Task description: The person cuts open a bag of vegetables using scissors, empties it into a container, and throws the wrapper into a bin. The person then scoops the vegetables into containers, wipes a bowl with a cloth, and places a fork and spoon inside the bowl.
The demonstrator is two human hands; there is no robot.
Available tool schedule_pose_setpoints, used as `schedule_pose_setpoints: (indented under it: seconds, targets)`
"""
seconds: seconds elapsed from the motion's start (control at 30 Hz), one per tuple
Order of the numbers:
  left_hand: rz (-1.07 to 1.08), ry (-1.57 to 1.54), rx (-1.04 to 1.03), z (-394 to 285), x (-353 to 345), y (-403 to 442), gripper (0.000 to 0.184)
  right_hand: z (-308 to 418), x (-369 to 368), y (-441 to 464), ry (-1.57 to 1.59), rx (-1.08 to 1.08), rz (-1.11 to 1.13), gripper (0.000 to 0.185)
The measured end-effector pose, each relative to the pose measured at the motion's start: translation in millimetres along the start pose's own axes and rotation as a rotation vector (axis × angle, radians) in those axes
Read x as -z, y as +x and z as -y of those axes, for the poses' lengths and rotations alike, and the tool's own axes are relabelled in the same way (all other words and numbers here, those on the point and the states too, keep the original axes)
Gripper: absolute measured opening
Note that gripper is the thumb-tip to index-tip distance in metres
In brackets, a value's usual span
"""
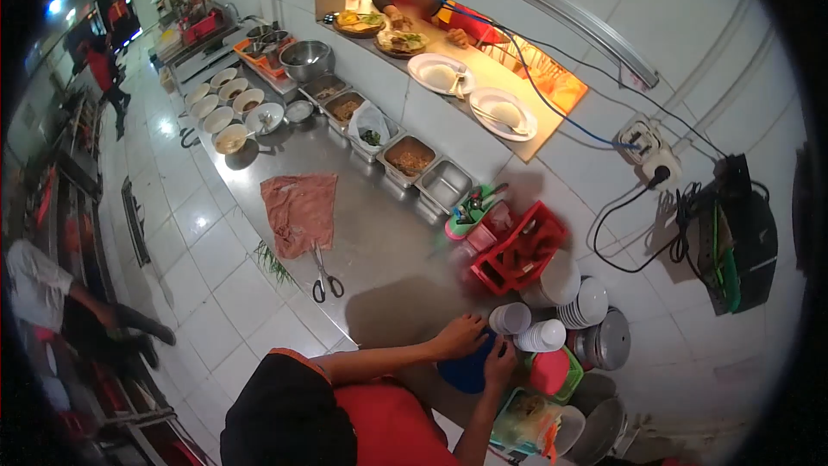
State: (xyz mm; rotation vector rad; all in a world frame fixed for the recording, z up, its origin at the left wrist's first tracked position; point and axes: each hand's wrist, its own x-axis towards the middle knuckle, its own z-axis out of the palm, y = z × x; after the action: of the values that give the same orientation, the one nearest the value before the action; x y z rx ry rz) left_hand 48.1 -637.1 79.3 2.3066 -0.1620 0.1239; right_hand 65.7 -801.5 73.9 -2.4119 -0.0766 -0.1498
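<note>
At the near right end of the steel counter, my left hand (pixel 462 336) is closed, with its fingers bent at the edge of a blue item (pixel 466 368). My right hand (pixel 499 366) is closed on the other side of it, and a small dark spot shows at its fingertips. What either hand grips is too small to make out. The blue item lies between and below my hands; its kind is unclear. Just beyond my fingers stand a stack of white cups (pixel 511 318) and a stack of small white bowls (pixel 543 336).
A pinkish cloth (pixel 299 211) and scissors (pixel 325 280) lie on the steel counter (pixel 371 246). Metal food pans (pixel 410 160) line the wall. A red basket (pixel 522 250) and stacked bowls (pixel 589 302) stand right. Several filled bowls (pixel 228 108) sit farther off. Another person works beyond the hatch.
</note>
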Motion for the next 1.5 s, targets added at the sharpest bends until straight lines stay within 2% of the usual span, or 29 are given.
schedule_pose_setpoints:
  seconds: [0.07, 0.27, 0.4, 0.47, 0.5, 0.57, 0.6, 0.67, 0.77, 0.87, 0.93, 0.97, 1.03, 1.07, 1.1, 1.13, 1.17, 1.2, 1.27, 1.3, 1.37, 1.4, 1.47, 1.5]
  targets:
    - [-0.090, -0.020, -0.045, 6, -5, 1, 0.032, 0, 1, -1, -0.008, -0.007, -0.004, 0.043]
    - [-0.014, -0.009, -0.015, 1, 3, 3, 0.033, -4, -2, 2, -0.023, 0.034, -0.024, 0.041]
    - [-0.065, -0.021, -0.019, -3, -6, 8, 0.034, -2, 6, 2, -0.126, 0.011, -0.030, 0.042]
    - [0.030, -0.006, 0.040, -1, 2, 5, 0.033, 8, 6, 1, -0.029, -0.018, 0.012, 0.042]
    - [0.026, 0.014, 0.080, 1, -3, 1, 0.033, 26, 16, 0, -0.083, -0.070, 0.040, 0.042]
    - [-0.255, -0.175, -0.040, 11, -13, 2, 0.030, 26, 18, 0, -0.092, -0.106, 0.066, 0.044]
    - [-0.236, -0.128, -0.021, 6, 2, -3, 0.030, 20, 16, 3, -0.022, -0.075, 0.074, 0.045]
    - [-0.392, -0.170, -0.014, -19, 41, -15, 0.033, 13, 13, 3, 0.043, -0.073, 0.069, 0.047]
    - [-0.412, -0.194, 0.079, 13, 58, -46, 0.033, 13, 8, 1, 0.003, -0.108, 0.068, 0.050]
    - [-0.319, -0.058, 0.216, 75, 83, -79, 0.039, 13, 11, -1, -0.061, -0.088, 0.004, 0.045]
    - [-0.334, 0.108, 0.256, 125, 103, -98, 0.053, 15, 11, -1, 0.186, 0.024, -0.230, 0.034]
    - [-0.246, -0.038, 0.443, 137, 130, -102, 0.060, 11, 11, 2, 0.163, 0.043, -0.223, 0.034]
    - [-0.215, -0.161, 0.497, 188, 167, -115, 0.060, 6, 18, 0, 0.104, 0.103, -0.282, 0.025]
    - [-0.256, -0.093, 0.436, 224, 180, -124, 0.059, 15, 22, 3, 0.076, 0.129, -0.248, 0.025]
    - [-0.291, -0.020, 0.369, 260, 189, -132, 0.058, 36, 29, 5, 0.202, 0.098, -0.210, 0.023]
    - [-0.291, 0.044, 0.433, 272, 218, -131, 0.058, 56, 30, 4, 0.331, 0.056, -0.181, 0.020]
    - [-0.287, 0.115, 0.485, 280, 247, -128, 0.058, 66, 30, 9, 0.352, 0.157, -0.170, 0.018]
    - [-0.287, 0.098, 0.480, 300, 257, -132, 0.058, 84, 24, 15, 0.336, 0.162, -0.175, 0.018]
    - [-0.579, 0.157, 0.412, 354, 285, -127, 0.059, 126, 3, 21, 0.309, 0.018, -0.246, 0.016]
    - [-0.573, 0.138, 0.375, 371, 305, -118, 0.059, 150, -12, 24, 0.324, -0.060, -0.231, 0.017]
    - [-0.455, 0.304, 0.646, 391, 334, -109, 0.061, 168, -69, 33, 0.415, 0.198, -0.207, 0.018]
    - [-0.461, 0.276, 0.628, 406, 336, -105, 0.061, 198, -93, 35, 0.329, 0.180, -0.105, 0.020]
    - [-0.634, 0.456, 0.728, 430, 339, -102, 0.062, 276, -144, 33, 0.204, 0.178, 0.126, 0.025]
    - [-0.649, 0.443, 0.722, 437, 342, -100, 0.062, 320, -166, 31, 0.166, 0.195, 0.249, 0.028]
